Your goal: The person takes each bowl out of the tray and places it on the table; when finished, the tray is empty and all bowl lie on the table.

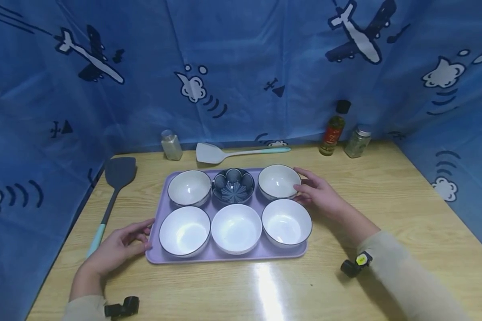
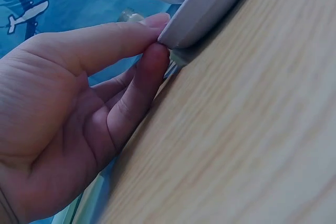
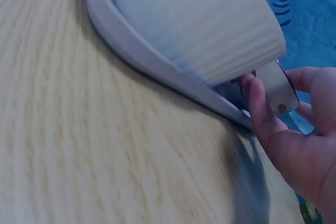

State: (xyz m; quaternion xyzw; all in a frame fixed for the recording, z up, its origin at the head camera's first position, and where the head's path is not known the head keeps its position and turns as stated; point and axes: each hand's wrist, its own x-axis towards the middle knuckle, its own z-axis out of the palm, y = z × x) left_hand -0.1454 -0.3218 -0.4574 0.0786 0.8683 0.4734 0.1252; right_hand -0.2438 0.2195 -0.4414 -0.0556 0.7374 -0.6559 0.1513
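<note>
A lilac tray [image 1: 225,257] carries several bowls in two rows. My left hand [image 1: 114,249] is at the tray's left edge; in the left wrist view the thumb and a finger of that hand [image 2: 79,98] pinch the rim of the tray [image 2: 202,14]. At the back right of the tray, my right hand [image 1: 323,196] holds the side of a white bowl [image 1: 279,182]. The right wrist view shows that hand [image 3: 299,135] with thumb and fingers around this bowl [image 3: 278,88], beside a ribbed white bowl [image 3: 199,24]. A dark blue patterned bowl [image 1: 234,189] stands in the middle of the back row.
A dark spatula [image 1: 119,174] lies left of the tray. Behind the tray are a white-headed spatula [image 1: 210,154] and a small jar [image 1: 171,146]. An oil bottle [image 1: 332,133] and a spice jar [image 1: 358,142] stand at the back right, before a blue curtain [image 1: 233,89].
</note>
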